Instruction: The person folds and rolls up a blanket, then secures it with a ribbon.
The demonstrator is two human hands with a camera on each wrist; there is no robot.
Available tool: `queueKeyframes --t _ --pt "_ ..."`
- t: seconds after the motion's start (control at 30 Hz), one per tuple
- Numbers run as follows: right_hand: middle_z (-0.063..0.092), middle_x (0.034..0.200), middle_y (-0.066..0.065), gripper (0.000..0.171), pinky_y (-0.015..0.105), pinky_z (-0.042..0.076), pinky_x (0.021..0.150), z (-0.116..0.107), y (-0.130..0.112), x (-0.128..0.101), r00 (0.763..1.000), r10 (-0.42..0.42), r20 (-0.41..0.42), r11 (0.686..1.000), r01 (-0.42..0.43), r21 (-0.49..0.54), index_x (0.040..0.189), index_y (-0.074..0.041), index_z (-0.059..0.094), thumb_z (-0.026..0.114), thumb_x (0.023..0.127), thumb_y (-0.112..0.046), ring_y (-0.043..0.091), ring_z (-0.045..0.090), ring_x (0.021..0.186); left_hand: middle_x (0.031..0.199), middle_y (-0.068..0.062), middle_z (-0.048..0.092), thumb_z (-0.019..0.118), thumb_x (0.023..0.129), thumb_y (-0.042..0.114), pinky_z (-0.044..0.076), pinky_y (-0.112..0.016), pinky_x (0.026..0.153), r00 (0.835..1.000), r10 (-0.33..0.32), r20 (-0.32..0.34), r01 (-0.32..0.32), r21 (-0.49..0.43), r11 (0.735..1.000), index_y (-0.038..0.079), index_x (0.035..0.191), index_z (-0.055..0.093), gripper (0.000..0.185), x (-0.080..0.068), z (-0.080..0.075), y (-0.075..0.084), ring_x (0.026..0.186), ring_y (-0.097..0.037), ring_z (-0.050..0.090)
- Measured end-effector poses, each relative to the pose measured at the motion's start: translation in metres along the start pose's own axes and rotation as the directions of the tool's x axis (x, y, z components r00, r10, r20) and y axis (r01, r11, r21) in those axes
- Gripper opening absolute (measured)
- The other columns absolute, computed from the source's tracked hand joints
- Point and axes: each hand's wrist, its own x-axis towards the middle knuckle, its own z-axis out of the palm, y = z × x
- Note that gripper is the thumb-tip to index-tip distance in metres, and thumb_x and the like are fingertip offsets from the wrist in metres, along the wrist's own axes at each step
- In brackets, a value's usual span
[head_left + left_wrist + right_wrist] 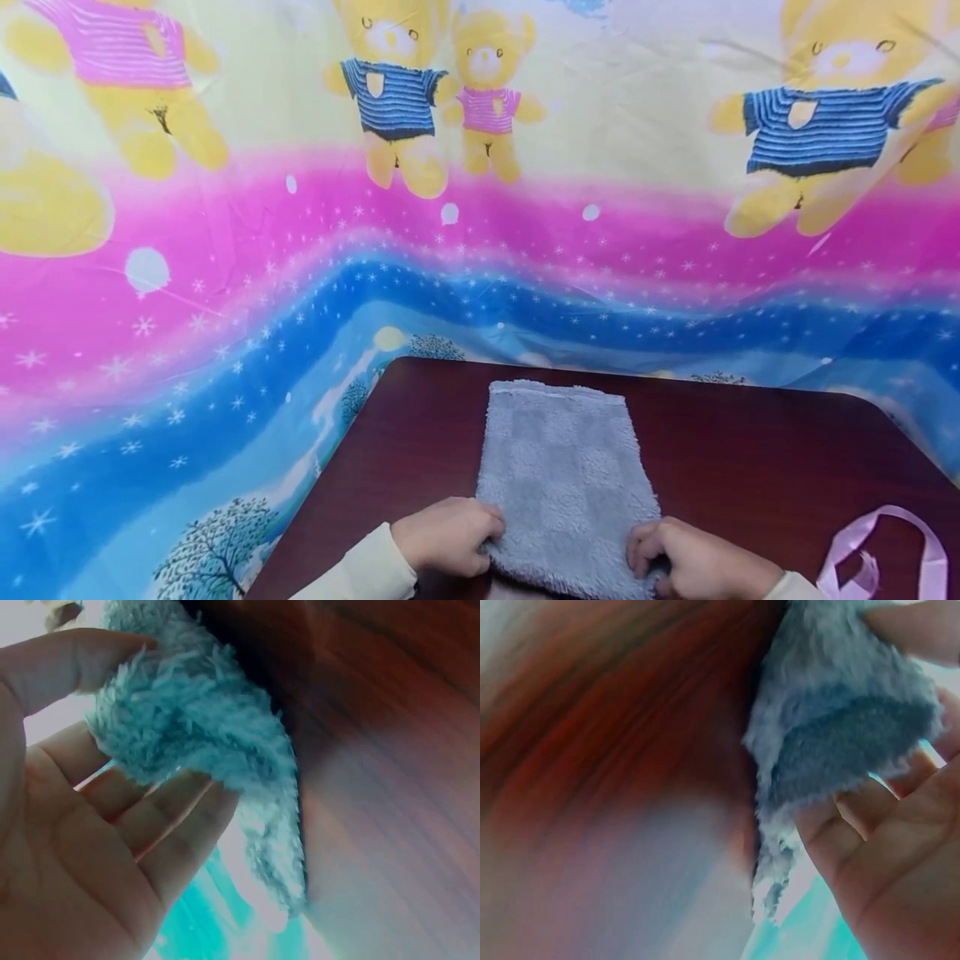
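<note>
A grey fluffy towel (566, 475), folded into a long strip, lies on a dark brown table (750, 467) and runs away from me. My left hand (450, 533) pinches its near left corner between thumb and fingers. At the near right corner my right hand (686, 558) does the same. In the left wrist view the towel (202, 735) sits between the thumb and the fingers (172, 825), lifted off the wood. The right wrist view shows the towel corner (840, 742) held over the fingers (855, 825).
A pink ribbon (885, 554) lies looped on the table at the near right. A bright cloth (225, 275) printed with teddy bears and stars hangs behind and beside the table. The table's left edge (322, 475) runs diagonally.
</note>
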Motion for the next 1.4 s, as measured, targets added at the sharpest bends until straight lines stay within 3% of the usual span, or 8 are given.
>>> queueKeyframes --t 0.13,0.27,0.5,0.73,0.9,1.03,1.2,1.4 --pt "0.059 0.104 -0.014 0.024 0.023 0.049 0.071 0.003 -0.001 -0.003 0.999 0.036 -0.022 0.995 -0.038 -0.092 0.107 -0.028 0.063 0.073 0.087 -0.018 0.001 0.054 0.089 0.074 0.019 0.046 0.079 0.071 0.018 0.034 -0.016 0.052 0.999 -0.037 0.038 0.038 -0.019 0.999 0.024 0.078 0.052 0.028 -0.007 0.0 0.0 0.06 0.004 0.036" --pt "0.057 0.111 -0.015 0.038 0.027 0.049 0.077 0.007 -0.002 -0.005 0.996 0.075 -0.04 0.977 -0.081 -0.198 0.116 -0.03 0.058 0.075 0.084 -0.042 0.002 0.053 0.097 0.067 0.018 0.045 0.083 0.068 0.023 0.037 -0.02 0.047 0.999 -0.027 0.032 0.026 0.056 0.998 0.022 0.085 0.052 0.035 -0.011 0.004 0.005 0.052 0.003 0.04" --pt "0.058 0.107 -0.017 0.06 0.021 0.049 0.069 0.004 0.005 -0.004 0.998 0.042 -0.048 0.978 -0.051 -0.203 0.112 -0.028 0.066 0.069 0.066 0.011 0.0 0.054 0.093 0.057 0.014 0.038 0.065 0.082 0.007 0.033 -0.019 0.043 0.998 -0.053 -0.038 0.053 0.022 0.998 0.019 0.089 0.055 0.017 -0.013 0.008 0.007 0.046 0.001 0.036" --pt "0.061 0.104 -0.015 0.042 0.02 0.048 0.068 -0.002 0.003 -0.012 0.988 0.0 -0.157 0.954 -0.047 -0.296 0.102 -0.024 0.068 0.07 0.073 0.006 0.002 0.057 0.091 0.096 0.009 0.067 0.053 0.096 0.012 0.046 -0.014 0.065 0.986 -0.158 0.045 0.165 -0.255 0.953 0.015 0.117 0.061 0.023 -0.014 0.006 -0.008 0.069 0.007 0.051" --pt "0.065 0.117 -0.004 0.038 0.027 0.052 0.072 -0.008 -0.005 -0.017 0.971 0.149 -0.188 0.961 -0.187 -0.205 0.116 -0.02 0.069 0.065 0.084 0.001 0.007 0.061 0.097 0.091 0.013 0.064 0.048 0.099 0.018 0.045 -0.013 0.067 0.983 -0.185 -0.01 0.171 -0.339 0.925 0.019 0.113 0.059 0.018 -0.013 0.006 -0.015 0.071 0.007 0.053" --pt "0.06 0.086 -0.015 0.03 0.024 0.045 0.061 -0.013 -0.004 -0.016 0.959 0.203 -0.199 0.975 -0.216 -0.048 0.104 -0.021 0.066 0.058 0.089 0.003 -0.004 0.049 0.07 0.064 0.015 0.043 0.046 0.1 0.019 0.039 -0.013 0.056 0.976 -0.216 -0.038 0.187 -0.372 0.909 0.02 0.099 0.051 0.005 -0.016 0.006 -0.018 0.055 0.002 0.042" --pt "0.04 0.07 -0.02 0.026 0.023 0.041 0.055 -0.016 0.001 -0.017 0.946 0.222 -0.236 0.975 -0.212 0.069 0.087 -0.021 0.054 0.051 0.095 0.003 -0.005 0.039 0.06 0.061 0.013 0.036 0.044 0.102 0.022 0.036 -0.017 0.051 0.967 -0.256 -0.004 0.229 -0.436 0.87 0.02 0.091 0.043 0.012 -0.018 0.004 -0.022 0.052 0.0 0.036" --pt "0.063 0.112 0.006 0.023 0.019 0.044 0.076 -0.021 0.001 -0.022 0.901 0.342 -0.268 0.938 -0.312 0.148 0.119 0.001 0.06 0.047 0.102 -0.008 -0.003 0.051 0.1 0.063 0.013 0.034 0.039 0.105 0.026 0.032 -0.019 0.049 0.956 -0.293 -0.003 0.242 -0.551 0.799 0.021 0.089 0.043 0.018 -0.016 0.007 -0.029 0.052 -0.001 0.031"
